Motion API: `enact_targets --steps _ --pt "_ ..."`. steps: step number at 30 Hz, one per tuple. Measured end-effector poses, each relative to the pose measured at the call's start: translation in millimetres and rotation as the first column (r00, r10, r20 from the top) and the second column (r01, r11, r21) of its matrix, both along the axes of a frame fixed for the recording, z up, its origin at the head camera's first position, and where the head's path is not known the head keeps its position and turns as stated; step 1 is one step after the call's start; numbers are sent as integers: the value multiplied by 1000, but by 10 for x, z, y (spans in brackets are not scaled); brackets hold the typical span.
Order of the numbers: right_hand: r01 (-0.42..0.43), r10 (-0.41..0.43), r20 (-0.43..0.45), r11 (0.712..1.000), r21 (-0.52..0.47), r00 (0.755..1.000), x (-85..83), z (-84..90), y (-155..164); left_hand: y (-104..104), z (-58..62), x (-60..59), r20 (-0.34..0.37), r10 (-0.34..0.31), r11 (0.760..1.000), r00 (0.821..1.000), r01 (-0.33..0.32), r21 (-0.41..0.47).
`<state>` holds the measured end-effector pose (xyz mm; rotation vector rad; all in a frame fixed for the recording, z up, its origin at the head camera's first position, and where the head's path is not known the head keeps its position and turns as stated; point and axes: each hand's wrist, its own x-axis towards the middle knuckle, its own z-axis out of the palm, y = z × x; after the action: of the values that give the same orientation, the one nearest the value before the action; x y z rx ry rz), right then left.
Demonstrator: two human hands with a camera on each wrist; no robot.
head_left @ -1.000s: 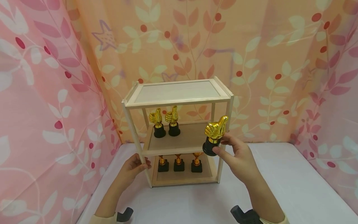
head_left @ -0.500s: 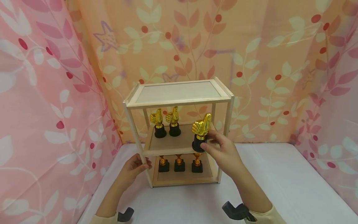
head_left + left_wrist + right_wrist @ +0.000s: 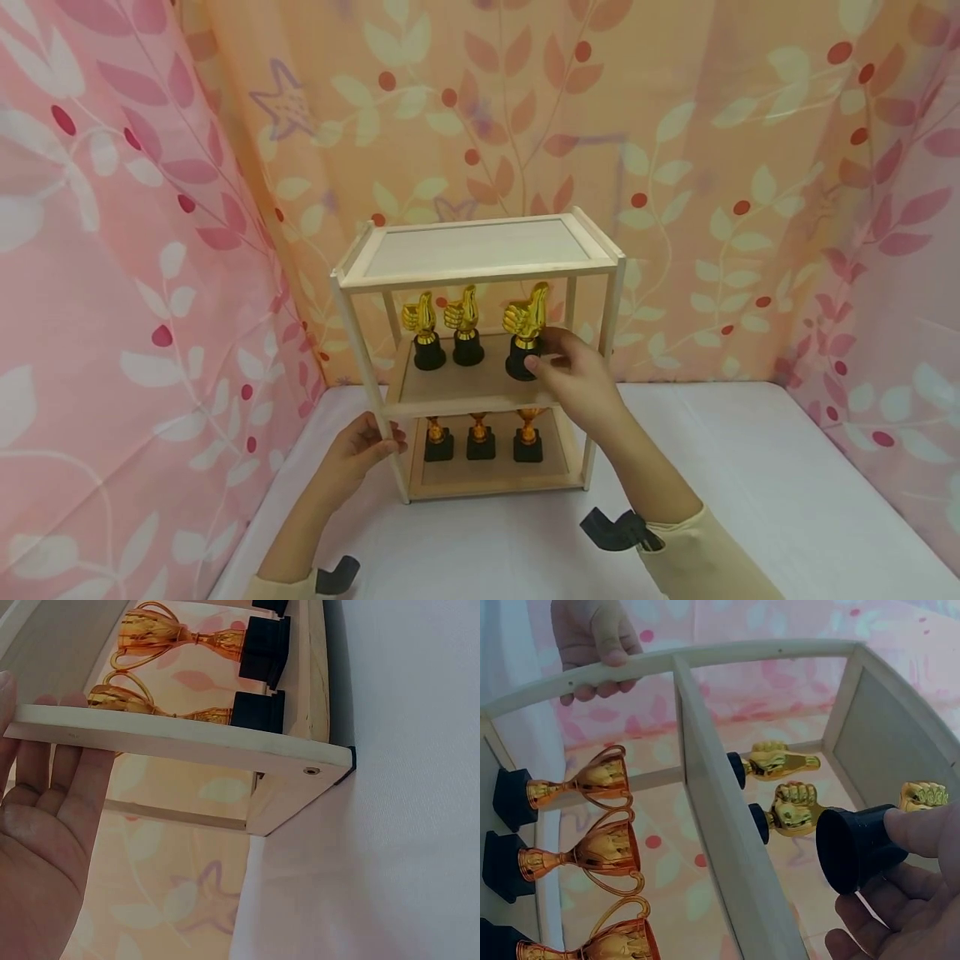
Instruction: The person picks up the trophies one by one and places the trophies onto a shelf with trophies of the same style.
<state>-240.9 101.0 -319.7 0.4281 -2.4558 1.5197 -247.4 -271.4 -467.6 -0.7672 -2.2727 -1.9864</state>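
My right hand [image 3: 581, 379] pinches the black base of a gold thumbs-up trophy [image 3: 527, 312], upright over the right part of the middle shelf [image 3: 480, 387]. In the right wrist view the hollow underside of that base [image 3: 840, 851] shows, apart from the shelf board. Two matching thumbs-up trophies [image 3: 426, 329] stand on the same shelf, to the left. My left hand [image 3: 360, 450] grips the front left post of the pale wooden rack [image 3: 487, 273], fingers wrapped behind it, as the left wrist view shows with the post [image 3: 180, 735].
Several cup trophies [image 3: 481, 442] with black square bases stand in a row on the bottom shelf [image 3: 495, 483]. Above is the rack's top panel [image 3: 480, 246]. The rack stands on a white-covered table [image 3: 712, 467], with patterned curtains [image 3: 712, 167] behind and at both sides.
My right hand has carried the thumbs-up trophy left and inward, from in front of the right post to over the middle shelf. The left hand stays on its post.
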Motion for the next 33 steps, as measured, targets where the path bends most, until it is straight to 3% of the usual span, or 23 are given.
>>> enact_targets --steps 7,14,25,33 --pt "23 -23 -45 1000 14 999 -175 -2 -65 -4 18 -12 -8 -5 1000 1000 5 8" --pt "33 -32 -6 999 39 999 -292 -71 -65 8 19 -18 -11 -23 1000 1000 23 11" --pt "35 -34 -25 999 31 999 -533 -172 -114 5 30 8 11 -2 1000 1000 2 5" --pt "42 -42 7 996 77 999 -626 -160 -141 11 10 14 17 -5 1000 1000 4 23"
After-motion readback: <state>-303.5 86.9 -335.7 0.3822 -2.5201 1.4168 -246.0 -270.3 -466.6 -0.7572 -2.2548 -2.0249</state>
